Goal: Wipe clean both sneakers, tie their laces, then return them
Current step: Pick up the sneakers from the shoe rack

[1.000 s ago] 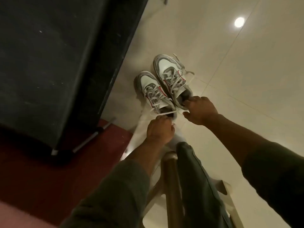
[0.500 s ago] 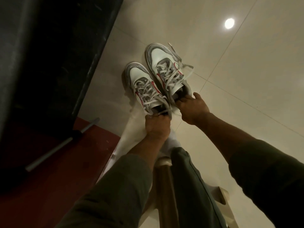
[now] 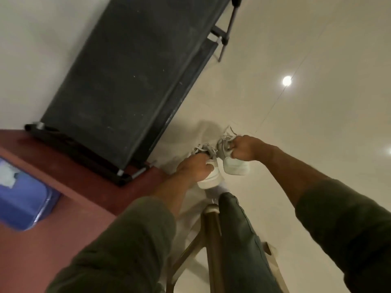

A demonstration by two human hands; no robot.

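Two white and grey sneakers hang in the air above the pale floor, heels toward me. My left hand [image 3: 195,169] grips the left sneaker [image 3: 211,176] at its collar, fingers curled into the opening. My right hand [image 3: 245,148] grips the right sneaker [image 3: 236,166] the same way. The shoes hang side by side, almost touching. Loose grey laces [image 3: 229,132] trail from the right sneaker. Their toes and fronts are hidden behind my hands.
A black shoe rack [image 3: 131,77] stands to the left against the wall. A red mat [image 3: 69,187] lies under its near end, with a blue container [image 3: 23,199] at the far left. A wooden chair frame [image 3: 211,240] and my trouser leg [image 3: 243,240] are below.
Both sneakers stood on the floor with my hands at their heels. Now they are lifted off the floor, one in each hand, and my view has swung toward the rack.
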